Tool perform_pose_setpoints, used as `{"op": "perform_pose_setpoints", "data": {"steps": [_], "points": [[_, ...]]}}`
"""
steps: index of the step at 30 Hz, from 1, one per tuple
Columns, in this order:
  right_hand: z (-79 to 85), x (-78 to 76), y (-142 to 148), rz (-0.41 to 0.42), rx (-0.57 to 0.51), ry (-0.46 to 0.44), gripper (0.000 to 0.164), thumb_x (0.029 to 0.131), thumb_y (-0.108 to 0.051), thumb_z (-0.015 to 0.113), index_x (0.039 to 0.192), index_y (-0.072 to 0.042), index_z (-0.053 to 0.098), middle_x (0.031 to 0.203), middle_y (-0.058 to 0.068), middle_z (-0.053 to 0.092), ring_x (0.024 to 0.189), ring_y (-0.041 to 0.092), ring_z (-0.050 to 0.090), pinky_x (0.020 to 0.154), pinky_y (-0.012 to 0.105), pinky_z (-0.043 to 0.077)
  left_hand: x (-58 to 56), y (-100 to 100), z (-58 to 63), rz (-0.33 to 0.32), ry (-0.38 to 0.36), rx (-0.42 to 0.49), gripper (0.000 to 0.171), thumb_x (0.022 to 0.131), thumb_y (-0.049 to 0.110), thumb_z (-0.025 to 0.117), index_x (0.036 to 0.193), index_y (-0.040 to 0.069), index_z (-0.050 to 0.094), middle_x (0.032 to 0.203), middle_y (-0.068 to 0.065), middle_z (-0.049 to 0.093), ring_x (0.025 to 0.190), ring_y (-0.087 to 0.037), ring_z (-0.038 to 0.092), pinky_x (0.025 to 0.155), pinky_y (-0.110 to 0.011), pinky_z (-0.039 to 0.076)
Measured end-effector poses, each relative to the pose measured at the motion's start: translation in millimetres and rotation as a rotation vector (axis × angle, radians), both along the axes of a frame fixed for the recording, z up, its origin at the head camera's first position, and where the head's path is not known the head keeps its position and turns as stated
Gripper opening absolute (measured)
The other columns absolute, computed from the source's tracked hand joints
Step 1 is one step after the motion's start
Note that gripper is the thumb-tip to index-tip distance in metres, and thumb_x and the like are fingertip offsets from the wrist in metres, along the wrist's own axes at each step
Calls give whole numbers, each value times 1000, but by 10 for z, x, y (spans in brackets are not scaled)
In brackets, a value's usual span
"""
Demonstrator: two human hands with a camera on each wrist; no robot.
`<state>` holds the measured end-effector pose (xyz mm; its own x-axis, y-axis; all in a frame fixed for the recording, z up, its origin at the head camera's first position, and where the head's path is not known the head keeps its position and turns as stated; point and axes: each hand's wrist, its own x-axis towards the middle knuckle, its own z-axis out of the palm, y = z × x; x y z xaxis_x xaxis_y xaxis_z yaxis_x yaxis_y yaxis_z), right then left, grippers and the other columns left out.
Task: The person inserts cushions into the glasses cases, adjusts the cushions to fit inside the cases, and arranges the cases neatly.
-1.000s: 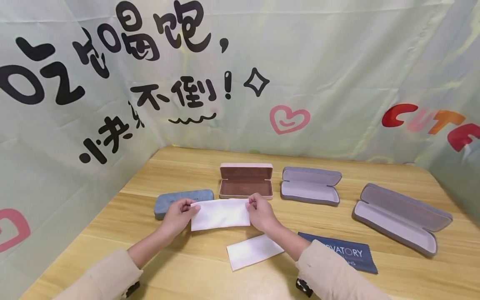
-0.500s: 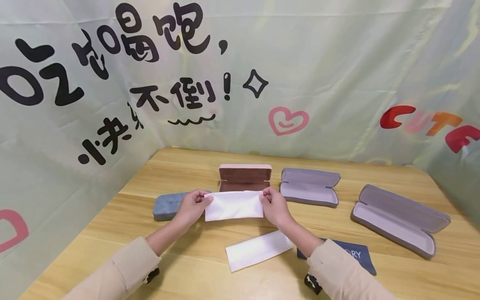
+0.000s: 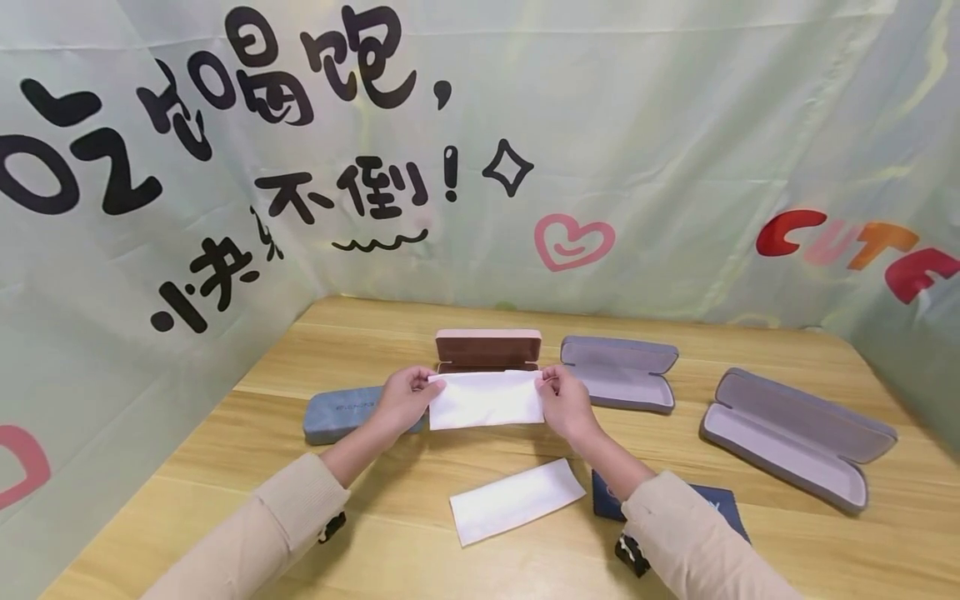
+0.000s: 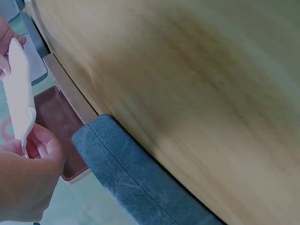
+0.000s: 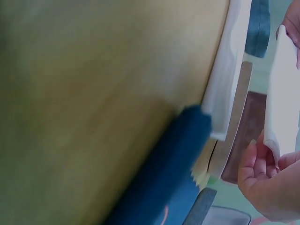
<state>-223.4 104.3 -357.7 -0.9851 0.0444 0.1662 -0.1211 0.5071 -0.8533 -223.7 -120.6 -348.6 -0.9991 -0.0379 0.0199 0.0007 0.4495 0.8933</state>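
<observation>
A white folded glasses cloth [image 3: 486,402] is stretched flat between both hands, above the table. My left hand [image 3: 407,400] pinches its left end between thumb and fingers. At the right end, my right hand [image 3: 567,406] pinches the cloth the same way. Directly behind it stands an open pink glasses case [image 3: 487,344] with a brown lining; the cloth hides most of its lower half. The left wrist view shows the cloth [image 4: 18,89] edge-on, in front of the case's brown inside [image 4: 54,117]. In the right wrist view, fingers [image 5: 260,164] curl at the cloth's near end.
A closed blue glasses case [image 3: 337,414] lies beside my left hand. Two open grey-purple cases [image 3: 622,379] [image 3: 787,446] stand to the right. Another white folded cloth [image 3: 517,502] lies in front, and a dark blue lettered cloth [image 3: 606,497] is partly under my right forearm.
Both hands have carried the white cloth to the right and farther back, from beside the blue case to in front of the pink case. The grips look the same.
</observation>
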Motion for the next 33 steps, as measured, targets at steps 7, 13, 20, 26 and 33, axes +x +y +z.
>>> {"op": "perform_pose_setpoints", "data": {"steps": [7,13,20,26,33], "points": [[-1,-115,62,-13,-3,37,11,92,-3,49,93,7,53,72,12,56,69,18,50,59,22,39,-104,63,27,4,45,-55,21,87,14,63,100,-2,62,83,-7,60,71,-13,54,62,-21,46],[10,-203,62,-38,-16,-6,14,93,-6,49,97,6,53,78,14,58,73,20,51,60,23,40,-229,106,48,28,86,-83,21,87,13,63,100,-3,62,87,-9,59,81,-17,54,72,-24,48],[55,-327,20,-60,-28,-6,13,93,-5,49,97,6,54,66,6,50,56,12,44,52,22,38,-356,105,42,94,109,-96,20,85,16,66,90,-3,63,81,-8,58,77,-18,52,66,-23,43],[66,-412,-17,-88,-19,-43,14,93,-7,49,99,5,55,79,13,56,67,17,49,56,22,40,-472,100,27,149,82,-106,22,83,19,69,86,-2,63,82,-9,60,79,-18,54,68,-25,46],[40,-478,-47,-113,-25,-90,12,93,-8,50,96,3,54,84,13,56,72,18,51,59,23,42,-548,137,38,201,34,-140,24,83,22,70,89,-1,64,88,-13,63,80,-21,57,69,-29,48]]}}
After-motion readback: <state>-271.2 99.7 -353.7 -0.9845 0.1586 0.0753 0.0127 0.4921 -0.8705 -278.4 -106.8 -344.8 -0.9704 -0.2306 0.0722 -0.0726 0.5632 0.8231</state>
